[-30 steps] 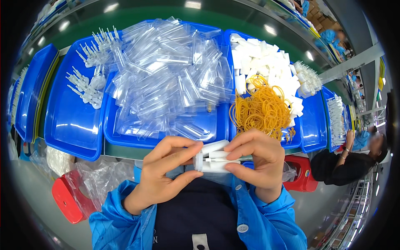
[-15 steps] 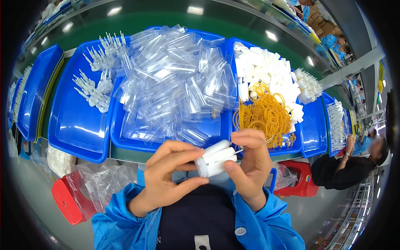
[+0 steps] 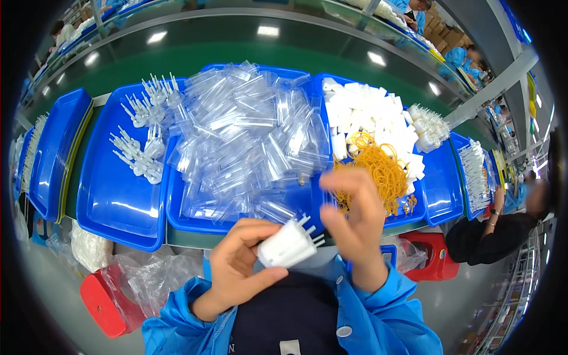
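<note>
My left hand (image 3: pixel 236 260) grips a white plastic cylinder-shaped bundle (image 3: pixel 285 247), tilted, with several thin white prongs sticking out of its upper right end. Just right of the prongs, my right hand (image 3: pixel 358 222) is raised, slightly blurred by motion. Its thumb and forefinger are apart, and nothing shows between them. Behind that hand lies a pile of yellow rubber bands (image 3: pixel 378 174), partly hidden by its fingers. White plastic pieces (image 3: pixel 361 112) are heaped behind the bands in the same blue tray (image 3: pixel 414 208).
Clear plastic sleeves (image 3: pixel 248 136) fill the middle tray (image 3: pixel 189 220). The left tray (image 3: pixel 118 204) holds clusters of white pronged parts (image 3: pixel 142 157). More blue trays stand at both sides. Red stools (image 3: pixel 106 302) and plastic bags (image 3: pixel 151 275) are below the table. A person (image 3: pixel 491 234) sits at right.
My right hand has come off the white bundle and is now apart from it, fingers spread. The bundle has turned in my left hand, so its prongs show more plainly.
</note>
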The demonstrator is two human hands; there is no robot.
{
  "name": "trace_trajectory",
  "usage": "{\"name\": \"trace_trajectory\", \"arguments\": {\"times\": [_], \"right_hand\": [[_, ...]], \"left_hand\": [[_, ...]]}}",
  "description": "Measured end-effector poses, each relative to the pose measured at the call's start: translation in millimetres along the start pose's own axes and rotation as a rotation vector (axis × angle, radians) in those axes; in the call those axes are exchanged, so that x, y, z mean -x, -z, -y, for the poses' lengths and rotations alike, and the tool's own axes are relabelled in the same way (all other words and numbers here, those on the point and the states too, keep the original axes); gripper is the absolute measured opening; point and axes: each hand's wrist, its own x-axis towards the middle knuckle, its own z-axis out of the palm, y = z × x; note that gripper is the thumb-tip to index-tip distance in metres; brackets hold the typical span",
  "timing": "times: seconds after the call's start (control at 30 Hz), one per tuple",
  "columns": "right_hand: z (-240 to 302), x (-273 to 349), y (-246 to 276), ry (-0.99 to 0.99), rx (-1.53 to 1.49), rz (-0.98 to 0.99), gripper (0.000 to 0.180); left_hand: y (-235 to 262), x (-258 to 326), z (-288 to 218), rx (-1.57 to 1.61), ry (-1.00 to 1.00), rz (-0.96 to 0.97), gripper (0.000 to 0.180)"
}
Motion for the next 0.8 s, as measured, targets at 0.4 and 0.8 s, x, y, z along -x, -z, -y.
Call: {"name": "trace_trajectory", "arguments": {"times": [0.4, 0.8], "right_hand": [[-11.9, -17.8, 11.4, -0.167, 0.253, 0.043, 0.020], [-10.6, 27.8, 24.4, -0.479, -1.149, -0.128, 0.018]], "left_hand": [[8.6, -1.0, 0.7, 0.105, 0.046, -0.062, 0.038], [0.7, -6.8, -9.3, -0.195, 0.008, -0.063, 0.029]]}}
